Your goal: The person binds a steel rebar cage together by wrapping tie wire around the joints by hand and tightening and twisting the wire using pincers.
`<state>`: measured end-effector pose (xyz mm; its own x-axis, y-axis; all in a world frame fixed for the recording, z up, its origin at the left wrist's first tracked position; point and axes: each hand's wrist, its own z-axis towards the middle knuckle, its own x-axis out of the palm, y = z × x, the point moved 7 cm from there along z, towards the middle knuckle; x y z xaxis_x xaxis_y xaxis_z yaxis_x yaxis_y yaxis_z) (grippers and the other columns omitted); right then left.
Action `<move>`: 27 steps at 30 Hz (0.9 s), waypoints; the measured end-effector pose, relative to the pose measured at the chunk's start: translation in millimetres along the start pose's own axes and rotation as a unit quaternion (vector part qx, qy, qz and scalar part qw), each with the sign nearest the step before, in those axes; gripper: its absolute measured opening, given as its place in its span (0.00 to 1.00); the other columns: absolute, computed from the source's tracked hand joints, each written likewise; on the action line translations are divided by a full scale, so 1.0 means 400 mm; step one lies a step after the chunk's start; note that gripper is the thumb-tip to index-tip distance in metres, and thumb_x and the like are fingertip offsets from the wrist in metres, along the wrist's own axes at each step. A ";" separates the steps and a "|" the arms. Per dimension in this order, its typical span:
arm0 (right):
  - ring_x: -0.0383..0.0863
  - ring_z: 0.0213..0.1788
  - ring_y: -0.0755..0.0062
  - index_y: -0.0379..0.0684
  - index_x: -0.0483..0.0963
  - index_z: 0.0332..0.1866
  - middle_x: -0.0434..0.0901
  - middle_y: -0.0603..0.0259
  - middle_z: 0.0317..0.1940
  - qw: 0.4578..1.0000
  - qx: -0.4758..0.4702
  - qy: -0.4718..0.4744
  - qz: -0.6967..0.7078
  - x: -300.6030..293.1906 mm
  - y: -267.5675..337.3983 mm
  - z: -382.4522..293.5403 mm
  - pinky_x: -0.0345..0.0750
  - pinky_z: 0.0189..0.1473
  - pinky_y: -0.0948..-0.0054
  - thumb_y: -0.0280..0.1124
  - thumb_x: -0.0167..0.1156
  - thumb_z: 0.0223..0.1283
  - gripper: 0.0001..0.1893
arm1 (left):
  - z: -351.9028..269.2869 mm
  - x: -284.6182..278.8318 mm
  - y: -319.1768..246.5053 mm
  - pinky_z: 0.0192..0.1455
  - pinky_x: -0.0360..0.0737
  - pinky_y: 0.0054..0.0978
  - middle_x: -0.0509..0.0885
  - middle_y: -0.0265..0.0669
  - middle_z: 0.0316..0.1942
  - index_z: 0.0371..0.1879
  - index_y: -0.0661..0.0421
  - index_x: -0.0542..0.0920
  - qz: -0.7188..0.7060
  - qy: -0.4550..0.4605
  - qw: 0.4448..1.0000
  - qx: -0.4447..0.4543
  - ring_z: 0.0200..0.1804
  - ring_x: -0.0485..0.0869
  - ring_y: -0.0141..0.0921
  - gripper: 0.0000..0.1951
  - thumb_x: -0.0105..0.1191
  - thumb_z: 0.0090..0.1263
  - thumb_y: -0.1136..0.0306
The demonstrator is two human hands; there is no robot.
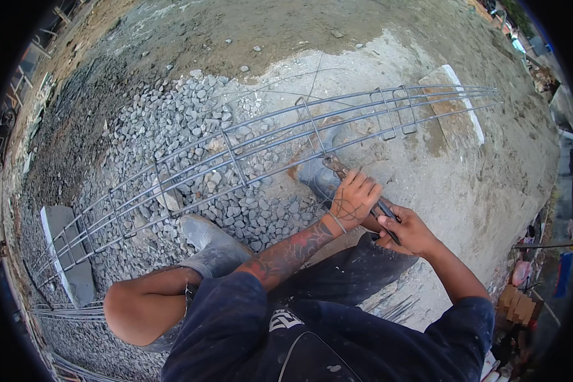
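A long rebar cage (272, 133) of steel bars and square stirrups (234, 157) runs across the view, its ends resting on two pale slabs. The jaws of a pair of end-cutting pliers (334, 164) are at a stirrup corner on the cage's near bar. My left hand (355, 198) is closed around the upper part of the pliers, with thin tie wires lying across the back of the hand. Lower down, my right hand (406, 229) is on the dark handles. Whether the jaws grip a wire is too small to tell.
The left slab (76, 248) lies on gravel (181, 114), the right slab (446, 105) on pale ground. A larger stone (168, 195) sits under the cage. Rubber boots (212, 238) stand close to the cage. Loose wires (310, 81) lie beyond it; more bars (71, 313) lie at lower left.
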<state>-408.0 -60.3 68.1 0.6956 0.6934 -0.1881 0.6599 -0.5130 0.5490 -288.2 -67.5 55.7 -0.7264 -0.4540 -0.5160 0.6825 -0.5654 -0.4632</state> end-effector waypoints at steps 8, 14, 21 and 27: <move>0.74 0.30 0.76 0.48 0.54 0.69 0.69 0.58 0.49 0.991 0.026 0.039 0.127 0.009 0.009 -0.008 0.78 0.34 0.78 0.33 0.52 0.65 0.28 | 0.005 0.010 0.024 0.49 0.71 0.33 0.79 0.36 0.30 0.29 0.56 0.77 -0.038 0.118 0.992 0.040 0.38 0.77 0.34 0.09 0.54 0.48 0.69; 0.79 0.25 0.68 0.41 0.63 0.61 0.78 0.54 0.31 0.995 0.076 0.064 0.023 0.036 -0.019 0.029 0.78 0.30 0.72 0.33 0.52 0.64 0.21 | 0.010 0.052 0.029 0.40 0.73 0.34 0.80 0.37 0.25 0.25 0.56 0.78 -0.035 0.223 0.974 0.001 0.33 0.80 0.37 0.10 0.56 0.45 0.66; 0.81 0.33 0.46 0.31 0.66 0.36 0.77 0.42 0.24 0.747 -0.125 -0.275 -0.593 -0.054 0.129 -0.024 0.77 0.35 0.56 0.33 0.58 0.55 0.15 | 0.067 0.071 0.040 0.27 0.74 0.35 0.78 0.39 0.19 0.21 0.55 0.77 -0.083 0.152 0.985 0.019 0.24 0.79 0.40 0.09 0.57 0.42 0.66; 0.79 0.31 0.48 0.36 0.66 0.36 0.75 0.50 0.22 0.907 -0.148 -0.152 -0.363 -0.009 0.063 -0.025 0.75 0.31 0.57 0.29 0.62 0.45 0.15 | -0.007 0.003 -0.011 0.34 0.75 0.30 0.77 0.34 0.23 0.23 0.56 0.74 -0.047 -0.019 0.996 0.076 0.29 0.78 0.33 0.05 0.53 0.47 0.71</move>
<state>-396.7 -70.5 90.9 0.1833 0.5987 -0.7797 0.9016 0.2136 0.3760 -292.0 -63.8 55.1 -0.7906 -0.4184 -0.4470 0.5937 -0.7023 -0.3927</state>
